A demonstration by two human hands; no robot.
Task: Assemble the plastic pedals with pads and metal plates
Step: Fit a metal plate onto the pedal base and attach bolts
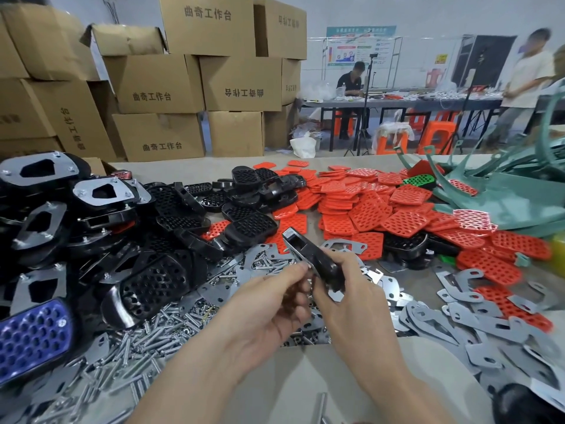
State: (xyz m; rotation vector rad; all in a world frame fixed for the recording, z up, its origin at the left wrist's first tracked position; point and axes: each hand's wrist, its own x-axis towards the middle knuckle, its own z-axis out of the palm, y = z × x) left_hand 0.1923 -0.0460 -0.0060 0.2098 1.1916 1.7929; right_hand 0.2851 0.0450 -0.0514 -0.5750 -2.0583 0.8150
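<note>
— Cardboard boxes [159, 84] wall off the back, and the table [305, 371] in front is buried in parts. Where is the piece being worked?

— Held up over the middle of the table. The right hand [351, 298] has its fingers curled round a black pedal [315, 258], which is tilted with its far end pointing away. The left hand [269, 304] brings thumb and fingertips together at the pedal's near edge. Whether they pinch something there, perhaps a screw, is too small to tell.

— What could go wrong?

— A small fastener could slip from that pinch and vanish into the loose screws [153, 338] lying right beneath. The pedal also looks gripped toward one end, so a push from the left could twist it in the palm and throw the holes out of line.

— Room to move?

— Little. Heaped black pedals [171, 209] crowd the left, red pads [367, 206] lie beyond, and metal plates [477, 325] spread on the right. A wide elbow on either side would likely sweep plates or screws about. One bare patch of table lies between the forearms. The table's near edge is out of view, so it cannot be told whether anything sits close to falling.
</note>
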